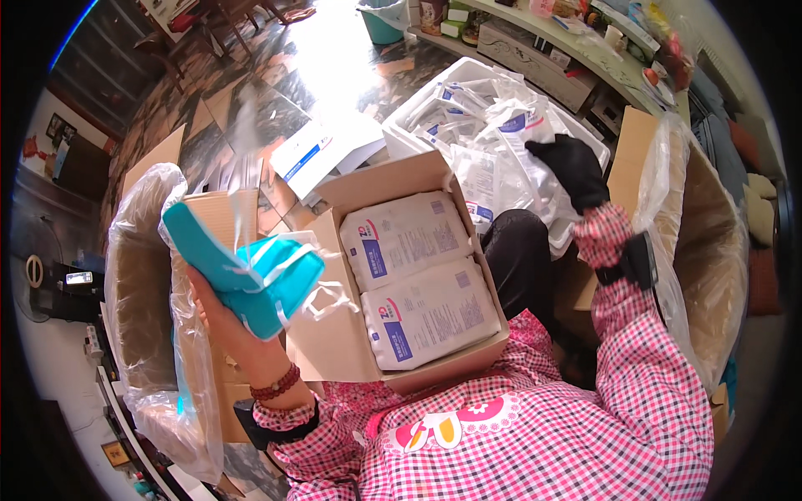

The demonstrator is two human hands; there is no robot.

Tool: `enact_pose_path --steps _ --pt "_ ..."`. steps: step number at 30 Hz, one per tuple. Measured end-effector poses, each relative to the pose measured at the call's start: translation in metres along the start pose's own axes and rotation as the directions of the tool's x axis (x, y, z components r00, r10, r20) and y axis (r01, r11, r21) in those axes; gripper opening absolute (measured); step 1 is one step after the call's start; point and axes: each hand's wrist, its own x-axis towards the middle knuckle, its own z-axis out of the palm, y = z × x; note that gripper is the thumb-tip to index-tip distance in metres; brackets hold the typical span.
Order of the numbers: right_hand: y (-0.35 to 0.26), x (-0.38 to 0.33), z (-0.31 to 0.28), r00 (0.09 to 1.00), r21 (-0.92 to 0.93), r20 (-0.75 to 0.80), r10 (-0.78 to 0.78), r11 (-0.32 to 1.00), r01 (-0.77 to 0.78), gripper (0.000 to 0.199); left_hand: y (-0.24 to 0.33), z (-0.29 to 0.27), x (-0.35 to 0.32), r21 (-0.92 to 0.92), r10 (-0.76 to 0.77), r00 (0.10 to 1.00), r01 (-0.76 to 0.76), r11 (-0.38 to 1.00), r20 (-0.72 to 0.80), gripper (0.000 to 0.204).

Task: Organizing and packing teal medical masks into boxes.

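My bare left hand point(225, 313) is closed around a stack of teal face masks point(280, 275) with white ear loops hanging loose. It is held up on the left, beside an open cardboard box point(401, 171). Inside the box lie two white printed packs point(409, 238), one behind the other. My right hand point(572, 171), in a black glove, is over a white tub point(426, 88) at the back right. Its fingers are bent against a clear plastic packet point(518, 121) with a blue label; the glove partly hides the grip. Several similar packets fill the tub.
Large cartons lined with clear plastic stand at the left point(138, 275) and right point(710, 242). A white flattened box point(326, 150) lies on the floor behind the open box. A teal bin point(384, 25) and a cluttered shelf unit point(535, 50) are farther back.
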Motion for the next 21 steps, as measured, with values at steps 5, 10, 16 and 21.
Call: enact_pose_path --steps 5,10,16,21 --pt "0.029 0.035 0.024 0.933 -0.251 -0.181 0.310 0.903 -0.348 0.064 0.000 -0.006 -0.015 -0.084 -0.146 0.987 0.151 0.985 0.067 0.035" --pt "-0.014 0.045 0.075 0.990 -0.259 -0.115 0.084 0.959 -0.111 0.086 -0.005 -0.014 -0.022 -0.157 -0.089 0.934 0.151 0.976 0.346 0.028" --pt "-0.112 0.014 0.117 0.724 -0.311 0.645 -0.244 0.781 0.541 0.096 -0.017 0.002 -0.022 -0.221 -0.096 0.878 0.222 0.950 0.468 0.040" --pt "0.020 0.085 0.190 0.841 -0.068 0.542 -0.006 0.996 0.051 0.084 -0.024 -0.016 -0.005 -0.244 -0.108 0.827 0.284 0.927 0.551 0.051"
